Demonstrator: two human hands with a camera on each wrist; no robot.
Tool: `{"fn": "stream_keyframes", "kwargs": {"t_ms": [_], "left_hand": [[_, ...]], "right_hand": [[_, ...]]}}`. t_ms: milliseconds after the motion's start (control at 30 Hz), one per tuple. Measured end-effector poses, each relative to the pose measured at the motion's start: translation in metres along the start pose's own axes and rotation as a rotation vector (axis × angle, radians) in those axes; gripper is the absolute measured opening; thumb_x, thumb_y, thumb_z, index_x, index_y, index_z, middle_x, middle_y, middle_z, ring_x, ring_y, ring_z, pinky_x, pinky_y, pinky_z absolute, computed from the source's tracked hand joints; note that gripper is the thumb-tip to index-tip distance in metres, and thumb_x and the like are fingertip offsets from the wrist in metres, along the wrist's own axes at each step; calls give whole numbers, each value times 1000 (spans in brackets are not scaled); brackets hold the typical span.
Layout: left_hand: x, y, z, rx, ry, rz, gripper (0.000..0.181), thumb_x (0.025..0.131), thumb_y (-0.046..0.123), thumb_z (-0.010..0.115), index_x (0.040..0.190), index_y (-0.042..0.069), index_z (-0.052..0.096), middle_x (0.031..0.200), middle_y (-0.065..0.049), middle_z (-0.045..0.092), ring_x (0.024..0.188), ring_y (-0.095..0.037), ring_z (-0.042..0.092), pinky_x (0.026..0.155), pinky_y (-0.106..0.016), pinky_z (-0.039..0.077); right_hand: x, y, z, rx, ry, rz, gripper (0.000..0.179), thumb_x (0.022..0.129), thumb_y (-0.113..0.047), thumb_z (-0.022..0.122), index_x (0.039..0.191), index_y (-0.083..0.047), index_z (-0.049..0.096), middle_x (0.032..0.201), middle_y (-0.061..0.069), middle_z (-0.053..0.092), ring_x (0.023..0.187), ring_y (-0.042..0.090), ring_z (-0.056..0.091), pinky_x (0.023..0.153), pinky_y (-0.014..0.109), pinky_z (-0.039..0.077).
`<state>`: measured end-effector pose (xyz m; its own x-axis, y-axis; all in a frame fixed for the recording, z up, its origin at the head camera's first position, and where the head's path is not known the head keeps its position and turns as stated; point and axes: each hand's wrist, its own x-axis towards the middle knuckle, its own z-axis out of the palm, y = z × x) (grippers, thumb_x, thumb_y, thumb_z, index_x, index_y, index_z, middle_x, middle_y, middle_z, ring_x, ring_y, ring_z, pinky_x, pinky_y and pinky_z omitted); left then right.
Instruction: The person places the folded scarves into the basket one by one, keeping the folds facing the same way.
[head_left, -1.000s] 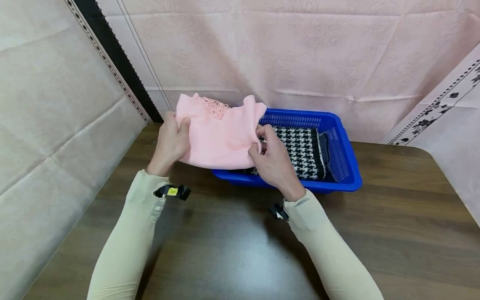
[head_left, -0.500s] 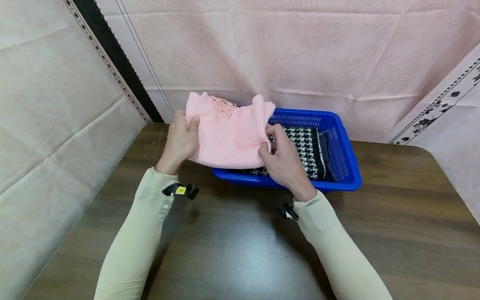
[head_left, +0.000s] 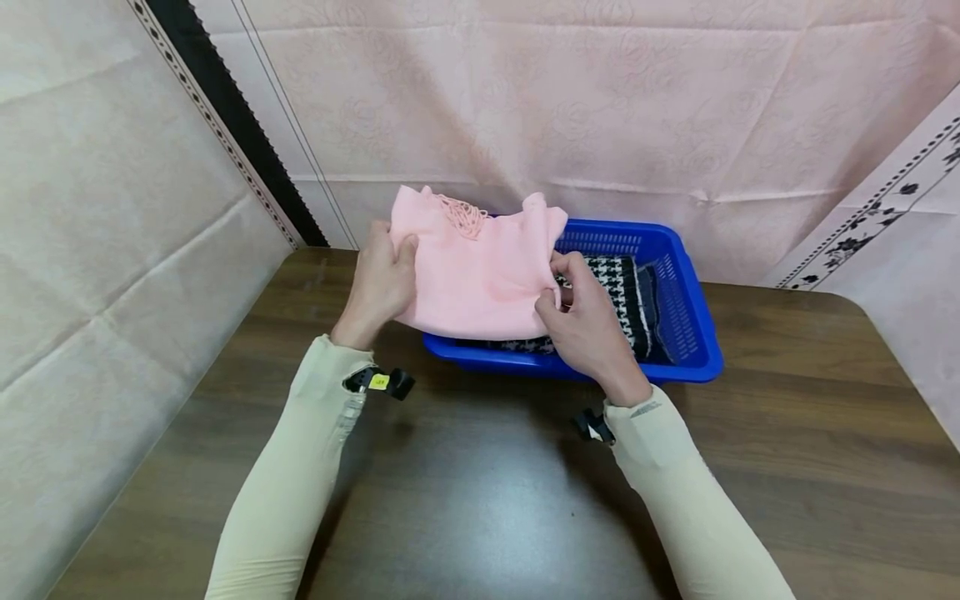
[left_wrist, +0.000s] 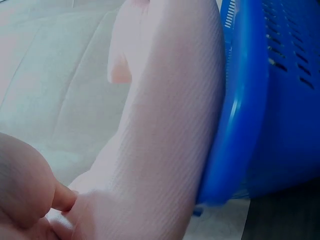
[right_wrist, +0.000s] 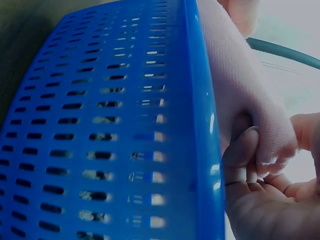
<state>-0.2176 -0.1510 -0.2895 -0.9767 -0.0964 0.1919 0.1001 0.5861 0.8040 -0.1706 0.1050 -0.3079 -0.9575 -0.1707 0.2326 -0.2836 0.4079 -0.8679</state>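
Note:
A folded pink scarf (head_left: 480,275) with a fringe along its far edge is held up between both hands, over the left part of a blue plastic basket (head_left: 517,358). At its left edge, my left hand (head_left: 381,279) grips it with the thumb on top. The right hand (head_left: 588,321) pinches the scarf's right edge between thumb and fingers. In the right wrist view the curled fingers (right_wrist: 242,150) press into the pink cloth (right_wrist: 235,75) just past the basket's rim. Inside the basket lies a black-and-white houndstooth cloth (head_left: 618,292), partly covered by the scarf.
Dark denim-like fabric (head_left: 652,312) stands beside the houndstooth cloth at the basket's right end. The basket rests on a brown wooden table (head_left: 480,483), near a pink patterned cloth backdrop (head_left: 600,108). A pale cloth wall (head_left: 135,275) borders the left side.
Both hands have moved to the right together with the pink scarf, which now covers more of the basket and the houndstooth cloth. The basket has stayed in place.

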Motion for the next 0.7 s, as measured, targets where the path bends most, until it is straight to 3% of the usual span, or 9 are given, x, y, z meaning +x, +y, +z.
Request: {"fn": "stream_keyframes", "kwargs": {"t_ms": [233,700], "left_hand": [[-2,6,7,-10,-20,1,42,109,24,42,141,-3,36,119,-27,57,106,-33,57,93,-49,49],[-1,17,21,-40,-37,33,38,109,22,43,138,-3,38,113,-23,56,101,-31,56,89,-46,49]], "right_hand": [[-3,3,-9,-43,7,1,21,100,-11,48,120,-5,46,164,0,37,96,27,66,65,28,49],[-7,10,-26,-25,15,1,25,101,-10,48,124,-2,46,165,4,35,97,29,64,66,23,50]]}}
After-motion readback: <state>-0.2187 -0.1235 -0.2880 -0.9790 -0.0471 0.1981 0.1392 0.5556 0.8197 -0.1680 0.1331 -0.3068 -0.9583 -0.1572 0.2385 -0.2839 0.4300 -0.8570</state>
